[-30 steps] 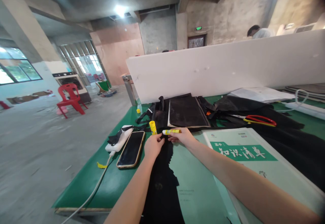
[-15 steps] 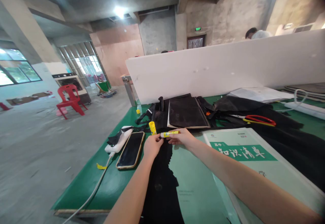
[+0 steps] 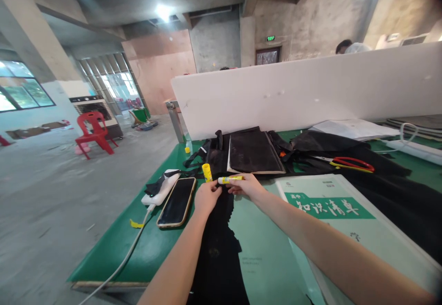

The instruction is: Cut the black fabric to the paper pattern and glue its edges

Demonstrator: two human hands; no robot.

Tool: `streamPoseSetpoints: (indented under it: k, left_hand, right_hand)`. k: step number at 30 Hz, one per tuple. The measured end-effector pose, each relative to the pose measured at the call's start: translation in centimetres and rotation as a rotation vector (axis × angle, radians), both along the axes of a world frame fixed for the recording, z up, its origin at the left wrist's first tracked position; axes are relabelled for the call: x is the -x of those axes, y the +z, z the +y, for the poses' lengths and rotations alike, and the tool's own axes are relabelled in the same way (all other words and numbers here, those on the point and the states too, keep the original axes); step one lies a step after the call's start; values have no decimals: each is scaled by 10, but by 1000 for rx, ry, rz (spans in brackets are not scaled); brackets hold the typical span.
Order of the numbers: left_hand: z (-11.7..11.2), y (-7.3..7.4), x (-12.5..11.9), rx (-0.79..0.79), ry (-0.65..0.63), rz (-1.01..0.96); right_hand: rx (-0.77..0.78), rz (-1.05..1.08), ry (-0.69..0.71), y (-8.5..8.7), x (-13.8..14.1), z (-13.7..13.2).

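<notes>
My right hand (image 3: 247, 186) is closed around a yellow glue stick (image 3: 230, 179) held level, its white tip pointing left. My left hand (image 3: 206, 197) is closed, fingers pinching the top end of a black fabric strip (image 3: 221, 249) that runs down the green table (image 3: 138, 245) toward me. The glue tip sits just above my left fingertips. The stick's yellow cap (image 3: 206, 172) stands upright on the table just beyond my left hand.
A phone (image 3: 177, 202) and a white power bank (image 3: 159, 191) with a cable lie left of my hands. A green-and-white book (image 3: 331, 208) lies to the right, red scissors (image 3: 352, 163) and black fabric beyond. A white foam board (image 3: 304, 93) walls the far edge; a person's head shows behind it.
The glue stick shifted slightly left toward my left fingertips. Both hands stay at the top of the black strip.
</notes>
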State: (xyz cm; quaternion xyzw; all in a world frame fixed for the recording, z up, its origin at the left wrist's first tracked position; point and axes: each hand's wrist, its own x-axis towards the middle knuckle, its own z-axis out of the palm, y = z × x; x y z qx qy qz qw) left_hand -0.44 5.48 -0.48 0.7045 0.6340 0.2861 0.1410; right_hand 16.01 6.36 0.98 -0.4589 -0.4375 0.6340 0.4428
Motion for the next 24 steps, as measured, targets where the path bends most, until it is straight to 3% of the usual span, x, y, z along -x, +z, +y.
streamPoseSetpoints:
  k: [11, 18, 24]
  left_hand:
    - [-4, 3, -7, -4, 145, 63]
    - [-4, 2, -6, -41, 146, 67]
    - [-6, 2, -8, -92, 148, 83]
  right_hand:
    - [37, 100, -85, 9, -9, 5]
    - [60, 350, -76, 20, -16, -1]
    - [114, 386, -106, 29, -15, -5]
